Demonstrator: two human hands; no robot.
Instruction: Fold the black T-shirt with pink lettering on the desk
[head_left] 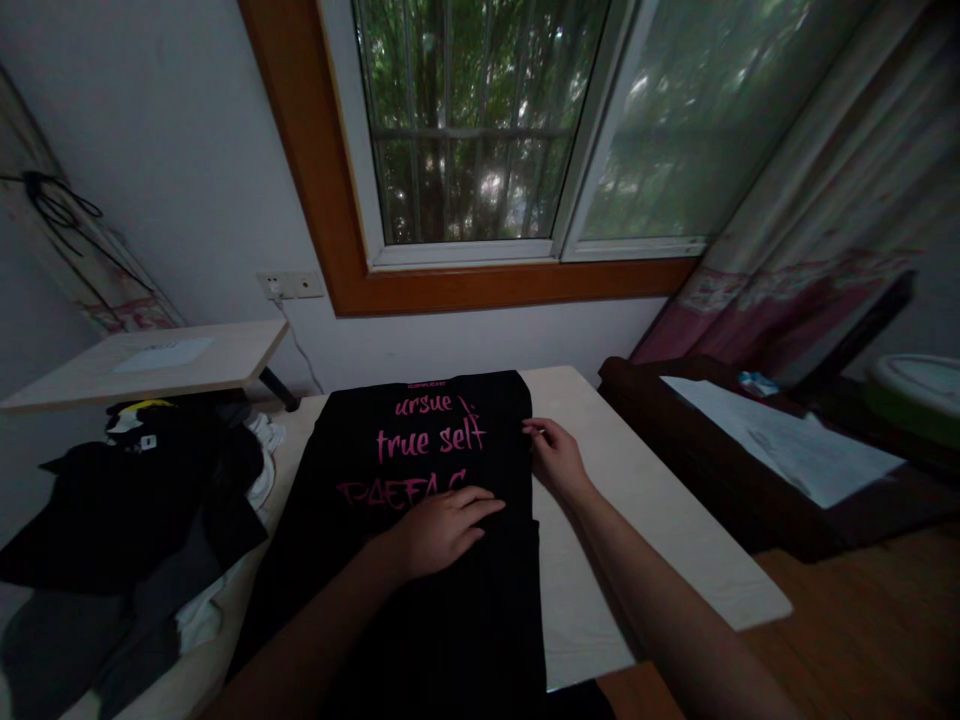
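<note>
A black T-shirt (390, 590) with pink lettering lies spread on a pale tabletop (600, 480), its near part running down toward me. My left hand (446, 530) rests flat on the shirt over the lowest line of print, fingers stretched toward the right. At the shirt's right edge, my right hand (556, 455) has thumb and fingertips drawn together on the black fabric. The right side of the shirt looks folded in, with a step in the edge below the right hand.
A heap of dark clothes (135, 510) lies to the left, beneath a small raised shelf (187, 350) holding a paper. Behind the table are a wall socket (289, 285) with a cable and a window (480, 130). On the right, a dark brown surface (697, 480) bears a white sheet (780, 440).
</note>
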